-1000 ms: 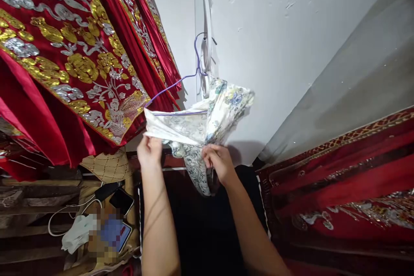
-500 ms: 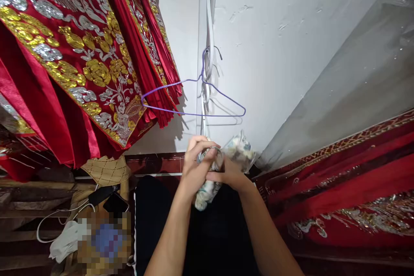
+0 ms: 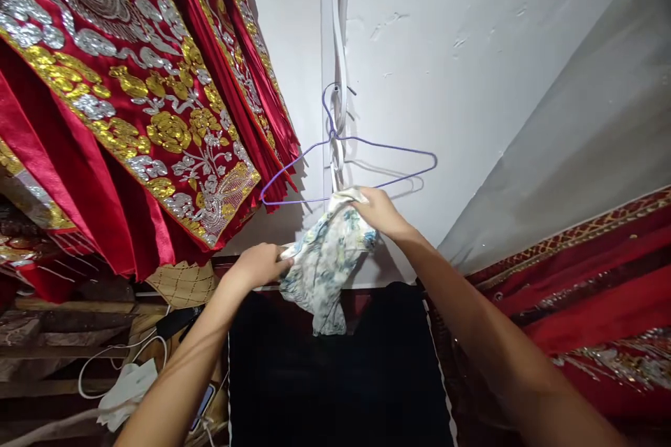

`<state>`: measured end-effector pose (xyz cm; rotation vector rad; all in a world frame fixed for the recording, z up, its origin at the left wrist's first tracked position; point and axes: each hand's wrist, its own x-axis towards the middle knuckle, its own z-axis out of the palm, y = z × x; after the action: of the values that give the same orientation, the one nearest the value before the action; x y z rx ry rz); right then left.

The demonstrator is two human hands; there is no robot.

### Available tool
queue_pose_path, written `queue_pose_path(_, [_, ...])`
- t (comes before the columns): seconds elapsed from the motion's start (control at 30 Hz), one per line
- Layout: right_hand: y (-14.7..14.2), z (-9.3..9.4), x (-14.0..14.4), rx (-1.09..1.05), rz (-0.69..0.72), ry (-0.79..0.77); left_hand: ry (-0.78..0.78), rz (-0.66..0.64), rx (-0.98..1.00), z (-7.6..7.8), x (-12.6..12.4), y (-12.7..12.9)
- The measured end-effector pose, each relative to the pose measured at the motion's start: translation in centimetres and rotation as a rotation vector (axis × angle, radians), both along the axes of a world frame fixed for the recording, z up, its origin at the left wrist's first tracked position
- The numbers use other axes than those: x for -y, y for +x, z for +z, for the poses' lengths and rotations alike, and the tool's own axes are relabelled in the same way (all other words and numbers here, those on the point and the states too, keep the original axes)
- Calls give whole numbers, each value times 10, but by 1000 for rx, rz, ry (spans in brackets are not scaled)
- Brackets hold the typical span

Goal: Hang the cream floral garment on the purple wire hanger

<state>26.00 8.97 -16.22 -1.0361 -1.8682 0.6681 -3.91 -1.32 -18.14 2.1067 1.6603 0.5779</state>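
A crumpled white cloth with a blue and yellow floral print (image 3: 328, 262) hangs between my hands in the middle of the view. My left hand (image 3: 259, 265) pinches its lower left edge. At the upper right edge, my right hand (image 3: 381, 209) grips the gathered top of the same cloth. Just above it hangs a purple wire hanger (image 3: 388, 145), tilted, its hook caught on a white strap (image 3: 340, 35) by the wall. Part of the hanger's bottom bar is hidden behind the cloth and my right hand.
Red garments with gold and silver sequin embroidery (image 3: 172, 133) hang on the left. More red fabric (image 3: 623, 293) lies on the right under clear plastic. A white cable (image 3: 84, 380), a crumpled white tissue (image 3: 131, 391) and a phone (image 3: 203, 405) are at lower left.
My hands have moved apart, the right one up and right, the left one to the left. The bunched cloth is now spread out between them. The hanger has swung and tilted.
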Motion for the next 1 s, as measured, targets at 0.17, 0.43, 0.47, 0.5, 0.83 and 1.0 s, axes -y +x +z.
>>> queue_pose_path(0.17, [22,5,12,-49,-19,32,166,19,-65,23,-21,-21])
queue_pose_path(0.43, [6,13,35,-6,73,-65,639,-11,154,64,-62,14])
queue_pose_path(0.47, [9,14,35,2,60,-41,668,-24,142,66,-67,14])
queue_pose_path(0.5, [15,16,33,-1,9,0,688,-42,129,68,-71,14])
queue_pose_path(0.83, [91,55,16,-7,-658,296,620,-130,40,86,-78,16])
queue_pose_path(1.0, [104,75,20,105,-507,250,592,-66,23,91,-80,12])
